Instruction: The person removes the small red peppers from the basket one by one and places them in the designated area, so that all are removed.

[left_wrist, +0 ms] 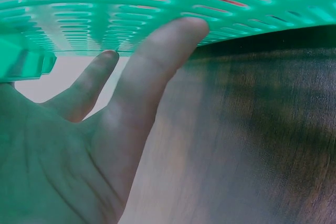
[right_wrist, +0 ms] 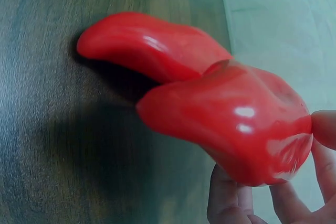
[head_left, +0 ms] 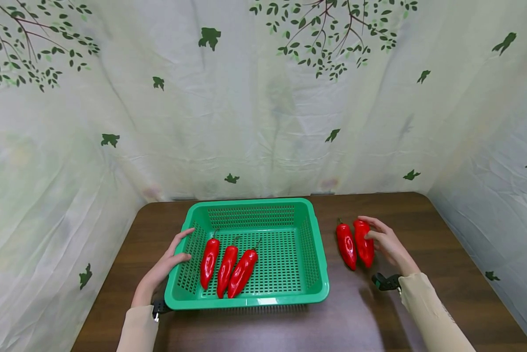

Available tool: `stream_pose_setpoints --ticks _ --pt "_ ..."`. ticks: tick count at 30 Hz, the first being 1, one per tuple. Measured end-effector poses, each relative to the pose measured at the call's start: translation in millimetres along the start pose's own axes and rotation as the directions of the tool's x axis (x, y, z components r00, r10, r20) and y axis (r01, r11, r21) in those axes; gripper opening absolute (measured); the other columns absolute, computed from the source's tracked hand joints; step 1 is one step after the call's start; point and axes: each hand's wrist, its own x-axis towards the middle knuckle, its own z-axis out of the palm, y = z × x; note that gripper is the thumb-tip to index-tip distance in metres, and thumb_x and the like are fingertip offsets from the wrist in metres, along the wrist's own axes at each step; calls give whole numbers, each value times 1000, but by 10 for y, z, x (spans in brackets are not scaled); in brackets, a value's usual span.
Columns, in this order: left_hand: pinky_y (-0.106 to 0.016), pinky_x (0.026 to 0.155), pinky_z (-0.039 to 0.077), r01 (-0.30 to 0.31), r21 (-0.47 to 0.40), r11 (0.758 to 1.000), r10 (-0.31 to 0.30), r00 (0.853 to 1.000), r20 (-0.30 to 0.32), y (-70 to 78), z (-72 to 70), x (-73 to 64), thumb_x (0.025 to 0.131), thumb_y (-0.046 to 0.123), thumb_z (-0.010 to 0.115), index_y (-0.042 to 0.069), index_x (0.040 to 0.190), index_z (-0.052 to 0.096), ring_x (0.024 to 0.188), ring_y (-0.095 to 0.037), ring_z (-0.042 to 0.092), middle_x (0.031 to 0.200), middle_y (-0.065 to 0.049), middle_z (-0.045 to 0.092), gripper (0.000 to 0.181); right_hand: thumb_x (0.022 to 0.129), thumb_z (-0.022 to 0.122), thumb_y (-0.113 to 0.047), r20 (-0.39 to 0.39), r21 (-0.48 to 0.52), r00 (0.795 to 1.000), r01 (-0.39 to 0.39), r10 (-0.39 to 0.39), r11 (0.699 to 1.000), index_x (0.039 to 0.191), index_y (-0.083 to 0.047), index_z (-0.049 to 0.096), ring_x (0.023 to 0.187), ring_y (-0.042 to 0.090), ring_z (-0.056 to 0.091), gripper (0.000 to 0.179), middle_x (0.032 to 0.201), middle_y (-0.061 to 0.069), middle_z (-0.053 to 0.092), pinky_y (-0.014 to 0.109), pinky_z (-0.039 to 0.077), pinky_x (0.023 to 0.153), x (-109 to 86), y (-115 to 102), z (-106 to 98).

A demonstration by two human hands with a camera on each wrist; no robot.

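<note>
A green plastic basket (head_left: 245,304) stands on the table with three glossy red peppers inside: a left one (head_left: 209,264), a middle one (head_left: 227,269) and a right one (head_left: 243,274). My left hand (head_left: 168,261) rests against the basket's left side, thumb and fingers fairly straight; in the left wrist view the thumb (left_wrist: 152,66) touches the slotted wall. To the right of the basket, my right hand (head_left: 391,247) pinches a red pepper (head_left: 363,244) near its stem end, the thumb opposite the fingers. Close beside it lies another red pepper (head_left: 346,247), stem pointing away.
The brown wooden table (head_left: 333,322) has a back edge against a pale curtain (head_left: 263,122) printed with leaves and birds. A dark wrist strap (head_left: 385,282) sits on the right wrist.
</note>
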Motion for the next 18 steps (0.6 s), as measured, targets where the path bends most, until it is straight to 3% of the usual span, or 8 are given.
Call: stream_pose_setpoints --ticks 8,14,18 --pt "-48 82 51 3 -9 1000 -3 1000 2 8 3 -9 93 9 48 22 150 18 126 -51 29 151 -20 10 66 92 45 -1 -22 -36 1000 -16 15 999 142 -2 37 98 15 49 51 138 18 37 33 48 77 21 47 -22" --pt "-47 82 51 -1 -4 1000 1 1000 1 0 1 -6 93 9 48 22 150 18 126 -51 30 151 -20 11 66 91 46 -2 -35 -59 999 -23 21 998 140 -7 43 96 18 48 49 133 17 41 33 48 74 48 79 -16" --pt "-47 82 52 -3 -2 1000 3 1000 0 -5 -2 -3 93 9 48 22 150 18 126 -51 30 151 -20 11 66 91 46 -2 -48 -84 998 -35 31 996 142 -2 38 96 19 47 51 132 19 41 34 48 72 71 89 -6"
